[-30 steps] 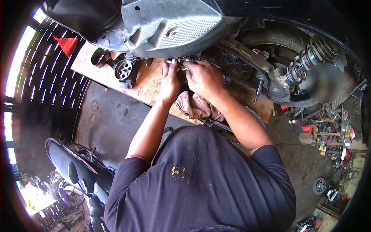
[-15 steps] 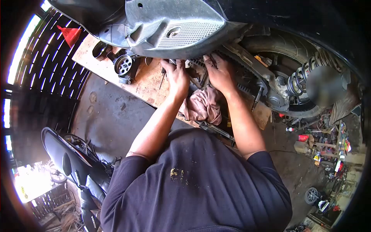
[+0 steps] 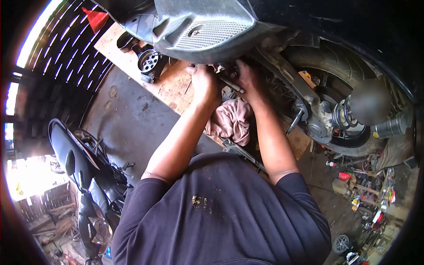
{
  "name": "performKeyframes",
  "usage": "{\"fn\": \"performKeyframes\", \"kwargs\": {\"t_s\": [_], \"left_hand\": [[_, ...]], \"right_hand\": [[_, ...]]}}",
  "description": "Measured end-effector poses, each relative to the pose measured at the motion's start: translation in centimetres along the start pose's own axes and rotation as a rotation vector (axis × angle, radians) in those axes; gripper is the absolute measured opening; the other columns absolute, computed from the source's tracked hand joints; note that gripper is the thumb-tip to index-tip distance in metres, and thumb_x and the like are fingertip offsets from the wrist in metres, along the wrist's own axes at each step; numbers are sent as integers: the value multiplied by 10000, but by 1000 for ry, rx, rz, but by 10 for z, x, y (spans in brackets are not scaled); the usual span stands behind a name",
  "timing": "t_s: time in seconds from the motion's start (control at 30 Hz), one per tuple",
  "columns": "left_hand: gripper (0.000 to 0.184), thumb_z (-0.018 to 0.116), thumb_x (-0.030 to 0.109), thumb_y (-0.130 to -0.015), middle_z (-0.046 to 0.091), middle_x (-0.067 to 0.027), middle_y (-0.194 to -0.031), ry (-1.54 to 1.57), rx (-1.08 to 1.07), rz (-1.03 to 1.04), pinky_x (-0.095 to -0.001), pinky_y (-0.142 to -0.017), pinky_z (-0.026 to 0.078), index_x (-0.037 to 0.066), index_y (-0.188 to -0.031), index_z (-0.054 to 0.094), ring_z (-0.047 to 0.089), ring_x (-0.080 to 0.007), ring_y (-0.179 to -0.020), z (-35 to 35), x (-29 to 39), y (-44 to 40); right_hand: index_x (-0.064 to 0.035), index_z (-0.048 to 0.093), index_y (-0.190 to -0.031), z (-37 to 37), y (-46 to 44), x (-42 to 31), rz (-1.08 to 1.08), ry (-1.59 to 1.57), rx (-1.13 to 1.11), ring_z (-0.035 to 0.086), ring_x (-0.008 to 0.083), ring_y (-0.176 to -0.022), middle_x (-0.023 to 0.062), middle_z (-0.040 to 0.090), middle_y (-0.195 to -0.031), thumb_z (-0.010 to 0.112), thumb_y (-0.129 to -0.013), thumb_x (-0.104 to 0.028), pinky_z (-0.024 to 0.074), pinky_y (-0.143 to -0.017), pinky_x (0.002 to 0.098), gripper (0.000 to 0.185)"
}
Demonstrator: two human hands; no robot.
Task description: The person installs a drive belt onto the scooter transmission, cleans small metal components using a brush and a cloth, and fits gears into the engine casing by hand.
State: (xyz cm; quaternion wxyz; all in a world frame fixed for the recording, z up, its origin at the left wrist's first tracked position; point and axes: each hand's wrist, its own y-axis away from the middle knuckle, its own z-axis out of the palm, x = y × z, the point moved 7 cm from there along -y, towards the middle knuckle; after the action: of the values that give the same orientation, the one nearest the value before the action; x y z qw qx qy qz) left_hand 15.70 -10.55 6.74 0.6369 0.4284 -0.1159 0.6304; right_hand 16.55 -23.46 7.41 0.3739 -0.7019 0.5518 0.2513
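Observation:
My left hand [image 3: 205, 86] is closed at the scooter's underside, its fingers curled and partly hidden below the grey ribbed plastic panel [image 3: 212, 35]. My right hand [image 3: 249, 84] is beside it, fingers bent up into the dark gap under the scooter. A short metal rod [image 3: 232, 85] slants between both hands; which one grips it I cannot tell. What the fingertips hold is in shadow. Just below the hands lies a crumpled pinkish cloth [image 3: 230, 121]. A thin screwdriver-like tool [image 3: 188, 86] rests on the wooden board [image 3: 174, 95] left of my left hand.
A round black part with a holed metal disc [image 3: 150, 62] sits on the board. To the right are the rear wheel's tire [image 3: 327, 57] and a coil spring [image 3: 342, 115]. A red funnel [image 3: 95, 20] is at upper left, a parked motorcycle [image 3: 84, 163] at lower left. Clutter lines the right side.
The view has shifted slightly. My hands have turned inward, and the metal rod now shows between them. My right hand's fingers reach further into shadow.

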Motion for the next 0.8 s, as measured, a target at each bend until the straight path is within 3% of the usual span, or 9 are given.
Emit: {"fn": "performKeyframes", "kwargs": {"t_s": [0.07,0.13,0.23,0.3,0.4,0.6,0.7,0.77,0.8], "left_hand": [[236,435,328,-939,472,-78,-825,-251,16,159,-332,-521,460,109,-1010,383,533,-196,-663,-16,-6,-19],[263,434,359,-950,470,-80,-811,-326,0,245,-319,-492,430,121,-1021,346,512,-166,-639,-26,-13,-35],[308,438,405,-962,475,-84,-788,-365,-50,330,-315,-488,421,123,-1022,330,497,-154,-614,-24,-11,-37],[377,445,458,-965,498,-95,-811,-360,-13,320,-305,-488,412,104,-1032,334,484,-142,-609,-24,-11,-34],[434,344,302,-1016,450,-273,-1221,-748,-74,723,-379,-958,372,-46,-1254,241,483,-317,-1080,0,5,-11],[431,298,301,-1025,452,-250,-1258,-679,-131,662,-375,-950,385,-32,-1290,232,477,-319,-1115,4,-4,-28],[373,368,194,-1000,448,-219,-1228,-542,-70,658,-384,-945,392,-2,-1306,281,469,-305,-1108,-3,-9,-34],[486,547,39,-900,403,-209,-1147,-929,73,1003,-400,-865,451,-20,-1330,328,498,-330,-1060,2,-2,-23],[613,568,-60,-810,394,-231,-1164,-615,-9,943,-404,-885,434,-5,-1364,311,465,-360,-1086,-4,-14,-39]], "right_hand": [[-13,564,-1184,14,3,25,90,9,-57,605,347,-1005,202,628,-1069,635,-867,-315,480,-827,384,443],[1,579,-1167,10,14,35,-121,23,302,602,307,-1028,167,632,-1103,622,-895,-294,471,-862,356,404],[16,579,-1185,31,-3,79,229,-496,75,592,249,-1045,128,630,-1141,612,-913,-271,456,-905,325,397],[-15,575,-1215,-3,10,9,288,-649,11,549,304,-1142,216,582,-1210,572,-918,-306,429,-950,359,416],[-8,554,-1227,3,-4,6,-167,-325,209,547,377,-1141,230,587,-1210,497,-941,-358,427,-955,404,456],[20,517,-1247,-4,-16,-24,104,-72,43,478,403,-1209,286,518,-1258,548,-880,-305,398,-992,415,491],[46,515,-1236,-11,-26,-31,162,118,-55,471,418,-1212,319,501,-1250,582,-829,-275,400,-990,414,523],[57,525,-1213,-7,-30,-27,259,135,-189,496,428,-1178,343,504,-1218,590,-806,-262,419,-964,424,521],[65,550,-1161,-5,-33,-26,228,208,-210,523,438,-1130,357,520,-1160,592,-804,-255,439,-921,438,481]]}}
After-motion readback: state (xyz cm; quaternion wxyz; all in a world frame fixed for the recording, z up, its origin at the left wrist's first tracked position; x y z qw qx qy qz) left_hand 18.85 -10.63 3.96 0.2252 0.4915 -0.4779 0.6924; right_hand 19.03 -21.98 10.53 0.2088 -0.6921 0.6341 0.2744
